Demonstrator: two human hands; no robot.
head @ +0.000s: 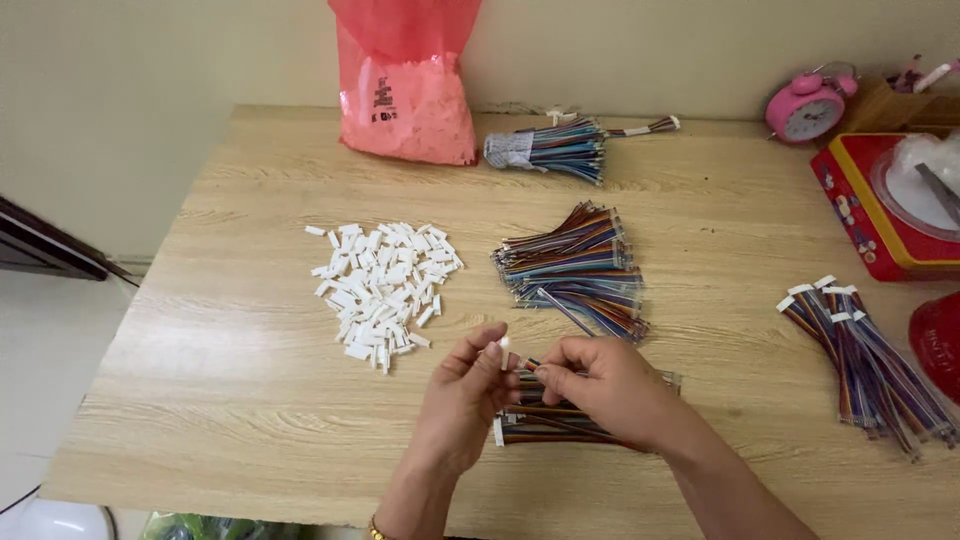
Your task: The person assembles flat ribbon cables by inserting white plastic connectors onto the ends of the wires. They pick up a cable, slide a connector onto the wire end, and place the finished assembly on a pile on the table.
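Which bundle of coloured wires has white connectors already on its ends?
The wire bundle at the table's right edge: white connectors cap its far ends.

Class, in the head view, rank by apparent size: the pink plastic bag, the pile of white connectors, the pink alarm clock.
1. pink plastic bag, though cut off at the top
2. pile of white connectors, nearly as large
3. pink alarm clock, clearly smallest

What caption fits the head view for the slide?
Left hand pinches a white connector while right hand holds a multicoloured wire end, above a wire bundle on the wooden table.
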